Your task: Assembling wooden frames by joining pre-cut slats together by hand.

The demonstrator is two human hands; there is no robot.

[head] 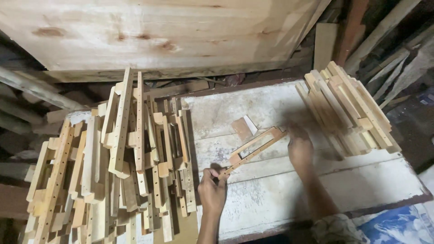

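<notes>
Head view: looking down on a worn white table in a cluttered wood workshop.
Left hand: low on the table near its left side, fingers pinched shut on the lower end of a narrow wooden frame.
Right hand: blurred, resting at the upper right end of the same frame; touching or just beside it, grip too smeared to tell whether closed or loose.
Wooden frame: long, slim, two rails joined at the ends with a slot between; lying slantwise from lower left to upper right, across the middle of the table between the two hands; lifted or flat cannot be told.
Small block: tan offcut with a pale face, flat on the table just above the frame, apart from both hands.
Left pile: many similar pale strips and frames, some with rows of drilled holes, heaped loosely and overhanging the table's left side.
Right stack: more of the same pieces, laid crosswise in tidy layers at the far right corner of the table.
Big board: pale knotty panel leaning behind the table.
Blue cloth: patterned, at the lower right corner.
</notes>
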